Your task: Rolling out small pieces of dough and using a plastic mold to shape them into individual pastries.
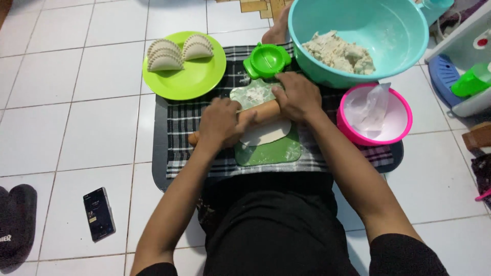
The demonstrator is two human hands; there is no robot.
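Observation:
Both my hands press on a wooden rolling pin (259, 113) that lies across a flat sheet of white dough (266, 134) on a green cutting board (271, 152). My left hand (221, 122) covers the pin's left part, my right hand (297, 95) its right part. A green hinged dumpling mould (266, 60) lies open just beyond the board. Behind it a green plate (192, 79) carries three shaped dumplings (174, 51).
A teal bowl (368, 20) with dough (340, 53) stands at the back right. A pink bowl (404, 128) holds a plastic bag. The board rests on a checked cloth (179, 128) over a dark mat on white floor tiles. A phone (98, 213) and a dark slipper (15, 222) lie at the left.

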